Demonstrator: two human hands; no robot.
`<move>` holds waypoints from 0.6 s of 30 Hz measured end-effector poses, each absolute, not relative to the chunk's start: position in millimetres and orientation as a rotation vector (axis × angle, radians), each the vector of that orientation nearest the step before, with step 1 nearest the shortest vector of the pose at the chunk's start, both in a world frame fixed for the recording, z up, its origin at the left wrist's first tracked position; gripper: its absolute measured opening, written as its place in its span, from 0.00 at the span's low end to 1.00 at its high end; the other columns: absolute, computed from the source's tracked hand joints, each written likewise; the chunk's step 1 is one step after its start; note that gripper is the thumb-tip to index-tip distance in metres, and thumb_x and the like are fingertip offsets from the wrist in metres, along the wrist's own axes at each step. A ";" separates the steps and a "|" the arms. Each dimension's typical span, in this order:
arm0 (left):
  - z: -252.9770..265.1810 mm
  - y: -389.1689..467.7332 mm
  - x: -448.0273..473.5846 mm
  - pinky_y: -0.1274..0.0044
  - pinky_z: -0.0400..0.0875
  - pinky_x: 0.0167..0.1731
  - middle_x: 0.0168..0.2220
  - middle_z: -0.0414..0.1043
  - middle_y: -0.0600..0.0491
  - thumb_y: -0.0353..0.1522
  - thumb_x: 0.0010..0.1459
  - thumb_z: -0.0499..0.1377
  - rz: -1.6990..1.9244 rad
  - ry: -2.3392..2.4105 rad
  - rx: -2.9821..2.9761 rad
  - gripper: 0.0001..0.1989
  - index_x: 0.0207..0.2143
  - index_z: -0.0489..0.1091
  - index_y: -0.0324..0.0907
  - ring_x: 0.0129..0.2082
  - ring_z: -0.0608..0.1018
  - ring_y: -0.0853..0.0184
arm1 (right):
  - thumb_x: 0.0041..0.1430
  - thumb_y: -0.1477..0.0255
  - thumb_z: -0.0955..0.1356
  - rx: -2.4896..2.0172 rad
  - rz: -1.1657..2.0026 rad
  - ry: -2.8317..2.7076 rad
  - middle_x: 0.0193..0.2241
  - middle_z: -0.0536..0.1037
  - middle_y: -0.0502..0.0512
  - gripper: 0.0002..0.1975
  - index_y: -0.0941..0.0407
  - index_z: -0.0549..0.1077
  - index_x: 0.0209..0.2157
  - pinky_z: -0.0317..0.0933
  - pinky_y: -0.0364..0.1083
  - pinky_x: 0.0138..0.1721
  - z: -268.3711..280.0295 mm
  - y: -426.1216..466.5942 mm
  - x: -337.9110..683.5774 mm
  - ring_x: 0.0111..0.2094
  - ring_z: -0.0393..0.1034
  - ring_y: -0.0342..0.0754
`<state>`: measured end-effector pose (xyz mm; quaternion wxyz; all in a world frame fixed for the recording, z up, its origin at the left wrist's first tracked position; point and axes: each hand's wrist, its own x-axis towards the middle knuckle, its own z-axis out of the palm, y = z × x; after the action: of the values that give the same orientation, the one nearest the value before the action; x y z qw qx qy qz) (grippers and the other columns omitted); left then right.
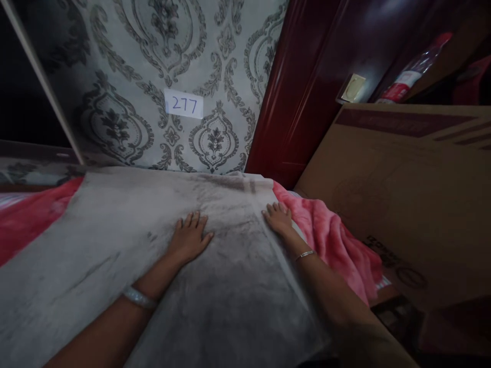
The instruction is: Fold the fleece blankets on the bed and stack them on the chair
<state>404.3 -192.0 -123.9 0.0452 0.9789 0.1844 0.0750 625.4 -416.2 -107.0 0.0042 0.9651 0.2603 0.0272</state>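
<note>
Fingers of the left hand [188,241] lie flat and spread; those of the right hand [279,219] rest slightly parted. Beyond both sets of fingertips rises patterned wallpaper [215,61]. To the right of the right fingers stands a big cardboard box [364,194], and past those fingers a dark red wooden frame [299,92]. Pink blanket [326,227] bunches in folds just beside the right fingers and shows again well left of the left ones. Farther up and right of the right fingers is a tilted bottle [406,79]. A card [184,104] marked 277 is on the wallpaper beyond the left fingers. Directly under all the fingers, touching them, lies the gray sheet [230,286], its side edge close to the right ones, shallow creases between the hands.
</note>
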 end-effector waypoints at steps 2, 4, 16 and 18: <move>-121.4 -191.9 403.0 0.51 0.49 0.66 0.73 0.46 0.44 0.46 0.67 0.45 0.239 0.519 2.985 0.33 0.70 0.54 0.43 0.72 0.52 0.47 | 0.72 0.53 0.52 2.978 0.170 1.023 0.73 0.46 0.58 0.32 0.49 0.50 0.72 0.37 0.65 0.67 -117.0 -412.3 599.8 0.73 0.34 0.57; -118.8 -192.6 401.5 0.50 0.47 0.66 0.73 0.47 0.48 0.46 0.67 0.44 0.210 0.477 2.990 0.33 0.70 0.53 0.45 0.72 0.50 0.46 | 0.71 0.52 0.52 2.949 0.124 1.199 0.73 0.45 0.55 0.32 0.46 0.49 0.72 0.38 0.64 0.68 -127.0 -410.5 578.3 0.73 0.34 0.55; -95.5 -168.5 358.6 0.48 0.48 0.65 0.72 0.48 0.42 0.49 0.68 0.44 0.051 0.892 2.985 0.34 0.70 0.55 0.43 0.71 0.51 0.44 | 0.72 0.54 0.52 3.050 -0.002 1.202 0.73 0.48 0.55 0.30 0.47 0.51 0.71 0.39 0.62 0.68 -130.0 -416.4 558.4 0.72 0.40 0.54; -85.6 -148.4 321.1 0.50 0.55 0.62 0.69 0.56 0.40 0.47 0.69 0.47 0.176 1.051 2.965 0.30 0.67 0.60 0.43 0.68 0.59 0.44 | 0.72 0.54 0.52 3.058 0.016 1.204 0.73 0.48 0.54 0.30 0.47 0.52 0.71 0.40 0.62 0.68 -133.2 -416.9 559.2 0.72 0.41 0.54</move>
<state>321.1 -148.4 -85.6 -0.0044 0.9410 0.3336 0.0559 559.2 -416.9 -133.2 -0.0723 0.9281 0.3653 0.0048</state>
